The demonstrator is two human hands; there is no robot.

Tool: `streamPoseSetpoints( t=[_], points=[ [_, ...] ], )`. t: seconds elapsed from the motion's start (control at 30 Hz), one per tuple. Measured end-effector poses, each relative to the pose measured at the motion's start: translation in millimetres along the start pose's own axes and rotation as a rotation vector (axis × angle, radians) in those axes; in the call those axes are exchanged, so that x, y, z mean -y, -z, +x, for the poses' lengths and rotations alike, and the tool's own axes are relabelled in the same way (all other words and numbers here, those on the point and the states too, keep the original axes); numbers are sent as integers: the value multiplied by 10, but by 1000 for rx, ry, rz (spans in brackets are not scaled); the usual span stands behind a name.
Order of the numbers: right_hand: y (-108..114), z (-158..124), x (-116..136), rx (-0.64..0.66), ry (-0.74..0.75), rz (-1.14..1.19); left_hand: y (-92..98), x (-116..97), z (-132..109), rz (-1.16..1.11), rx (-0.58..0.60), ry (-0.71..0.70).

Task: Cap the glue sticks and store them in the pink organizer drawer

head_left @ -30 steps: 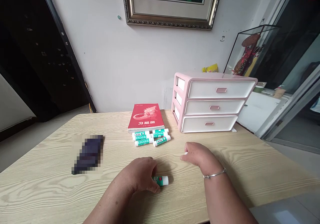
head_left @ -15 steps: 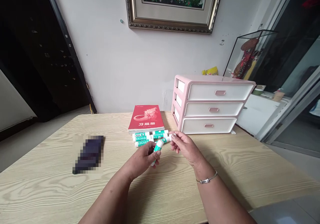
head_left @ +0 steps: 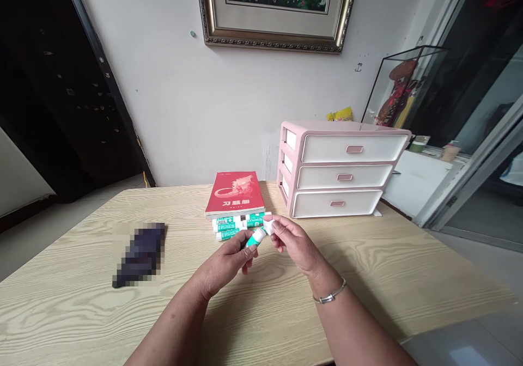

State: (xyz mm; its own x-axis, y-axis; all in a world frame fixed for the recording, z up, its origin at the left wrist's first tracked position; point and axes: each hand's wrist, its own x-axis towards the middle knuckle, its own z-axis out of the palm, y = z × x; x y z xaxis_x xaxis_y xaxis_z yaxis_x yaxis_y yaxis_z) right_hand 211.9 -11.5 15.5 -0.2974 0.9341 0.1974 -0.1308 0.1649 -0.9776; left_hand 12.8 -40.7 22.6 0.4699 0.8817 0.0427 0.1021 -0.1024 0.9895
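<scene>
A green-and-white glue stick (head_left: 256,238) is being held up at 12 o'clock from the wrists; the left hand (head_left: 223,265) is wrapping its barrel while the right hand (head_left: 292,241) is pinching its white end, bracing it from both sides; more glue sticks (head_left: 231,227) are lying just beyond.

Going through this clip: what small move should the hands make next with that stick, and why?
Probably the right hand should twist the white end of the green-and-white plastic glue stick, because its fingers pinch that end while the left hand grips the green body and can steady it.
</scene>
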Motion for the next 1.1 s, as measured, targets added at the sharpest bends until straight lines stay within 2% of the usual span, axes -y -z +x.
streamPoseSetpoints(
  t=[0.27,0.4,0.53,0.83,1.0,1.1],
  points=[
    [-25,7,-102,49,85,-173,-5,-12,-11,89,-25,25],
    [-28,-9,-79,54,104,-227,2,-17,-16,125,-26,36],
    [-71,-26,-41,60,186,-300,11,12,-8,137,-29,18],
    [-158,-28,-111,57,280,-394,23,79,9,156,-58,19],
    [-201,-76,-110,82,244,-309,-9,43,13,104,-108,27],
    [-196,-82,-118,2,231,-234,-23,35,16,41,-192,-5]
  ],
)
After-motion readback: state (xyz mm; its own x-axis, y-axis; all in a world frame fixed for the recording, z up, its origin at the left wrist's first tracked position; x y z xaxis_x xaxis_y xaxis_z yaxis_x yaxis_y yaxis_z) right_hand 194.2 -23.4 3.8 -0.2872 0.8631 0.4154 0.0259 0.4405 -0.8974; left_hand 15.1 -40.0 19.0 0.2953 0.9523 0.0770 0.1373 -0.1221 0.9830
